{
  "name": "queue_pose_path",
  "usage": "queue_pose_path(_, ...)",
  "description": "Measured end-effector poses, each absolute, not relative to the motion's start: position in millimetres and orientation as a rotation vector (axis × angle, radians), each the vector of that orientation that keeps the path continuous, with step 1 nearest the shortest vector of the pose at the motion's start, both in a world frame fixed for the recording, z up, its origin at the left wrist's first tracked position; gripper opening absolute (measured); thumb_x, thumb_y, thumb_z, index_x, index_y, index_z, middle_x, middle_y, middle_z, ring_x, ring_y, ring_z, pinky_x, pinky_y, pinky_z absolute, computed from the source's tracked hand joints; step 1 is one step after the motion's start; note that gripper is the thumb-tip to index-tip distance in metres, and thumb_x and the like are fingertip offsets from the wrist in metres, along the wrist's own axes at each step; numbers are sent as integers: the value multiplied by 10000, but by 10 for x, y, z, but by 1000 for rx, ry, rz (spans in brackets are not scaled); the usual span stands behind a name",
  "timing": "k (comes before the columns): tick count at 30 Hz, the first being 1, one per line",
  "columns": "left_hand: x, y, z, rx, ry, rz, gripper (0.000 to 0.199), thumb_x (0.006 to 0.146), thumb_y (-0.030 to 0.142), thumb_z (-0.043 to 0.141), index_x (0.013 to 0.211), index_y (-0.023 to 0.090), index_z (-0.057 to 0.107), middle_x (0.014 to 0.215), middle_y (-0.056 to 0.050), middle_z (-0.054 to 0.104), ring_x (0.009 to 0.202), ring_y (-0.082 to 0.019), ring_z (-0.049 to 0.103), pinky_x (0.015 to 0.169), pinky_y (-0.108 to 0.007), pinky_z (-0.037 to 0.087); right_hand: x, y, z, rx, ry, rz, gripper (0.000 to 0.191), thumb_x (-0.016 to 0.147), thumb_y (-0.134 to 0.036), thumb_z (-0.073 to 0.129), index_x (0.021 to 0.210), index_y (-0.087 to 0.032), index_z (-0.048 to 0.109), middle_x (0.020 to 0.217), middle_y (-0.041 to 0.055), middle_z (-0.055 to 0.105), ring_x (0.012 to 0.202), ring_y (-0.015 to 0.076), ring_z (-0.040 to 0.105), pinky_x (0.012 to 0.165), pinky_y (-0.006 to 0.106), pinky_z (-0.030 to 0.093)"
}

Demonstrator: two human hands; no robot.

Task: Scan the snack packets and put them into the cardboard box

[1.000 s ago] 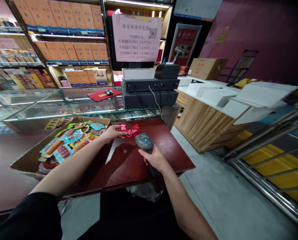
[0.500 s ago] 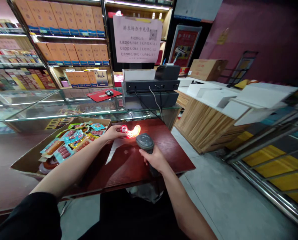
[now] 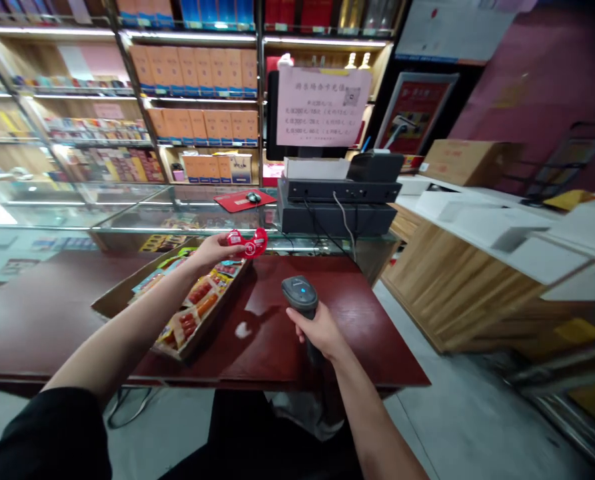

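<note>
While the left grip (image 3: 212, 252) pinches one end of the red packet (image 3: 255, 244) near the carton (image 3: 120, 298), which packet seems light, slippery, best held by edges, the right grip (image 3: 322, 330) clasps the scanner (image 3: 300, 292).

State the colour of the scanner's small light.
Blue: the light on the scanner, in the head view.

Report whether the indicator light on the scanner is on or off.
On: the indicator light glows blue on top of the scanner, which the right hand holds.

Raised red packet (image 3: 250, 249), grey scanner (image 3: 300, 294)
</note>
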State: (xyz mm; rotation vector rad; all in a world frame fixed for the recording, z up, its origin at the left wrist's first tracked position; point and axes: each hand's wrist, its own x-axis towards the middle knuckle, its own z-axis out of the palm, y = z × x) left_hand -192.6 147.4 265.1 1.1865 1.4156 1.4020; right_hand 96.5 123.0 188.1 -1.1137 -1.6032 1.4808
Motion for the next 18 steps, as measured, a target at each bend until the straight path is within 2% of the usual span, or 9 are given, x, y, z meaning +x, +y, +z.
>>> queue_pose_path(6,-2827,717,2884,976,1680,1585,545,517,415,894,920,114,685,789,-87,714,639,-163,654,582,-273,509,467,1214,1990,-954,-1784,1563,314,762,-415,710,897,-181,551,499,-44,558,384,113,513,371,211,408)
queue_pose_path(9,-2827,364,2954,986,1926,1785,550,556,442,867,968,129,681,805,-69,704,637,-138,625,590,-257,489,184,1161,2092,-828,-1853,1568,325,774,-430,697,911,-175,551,562,-30,586,393,108,515,370,214,420)
queue_pose_path(11,-2537,203,2936,1139,2035,1816,483,586,448,843,936,149,694,822,-55,700,701,-152,628,646,-266,498,10,1101,2180,-766,-1843,1546,370,767,-441,703,969,-170,553,703,12,652,424,106,532,381,226,445)
queue_pose_path(13,-2059,122,2818,1283,1909,1632,389,669,471,773,920,180,711,827,-51,703,766,-186,641,701,-296,515,-106,1034,2265,-699,-1798,1487,437,758,-421,713,1077,-175,544,915,67,692,562,136,619,476,254,523)
queue_pose_path(15,-1510,112,2608,1302,1638,1601,408,709,469,737,1026,215,695,906,-60,711,883,-222,653,784,-324,525,-113,980,2343,-605,-1796,1423,458,783,-355,682,1181,-189,529,1109,100,673,826,189,684,685,304,583)
queue_pose_path(17,-1018,140,2369,1119,1485,1778,410,784,494,664,1080,211,659,959,-76,701,960,-222,648,845,-316,511,19,949,2435,-538,-1895,1340,423,820,-268,607,1232,-203,537,1281,118,605,1078,221,643,866,348,559)
queue_pose_path(18,-819,155,2262,1021,1400,1830,418,802,511,641,1082,201,639,933,-72,694,920,-209,655,821,-308,515,135,940,2500,-536,-1984,1268,402,830,-235,573,1231,-210,557,1360,123,551,1155,232,610,914,367,542)
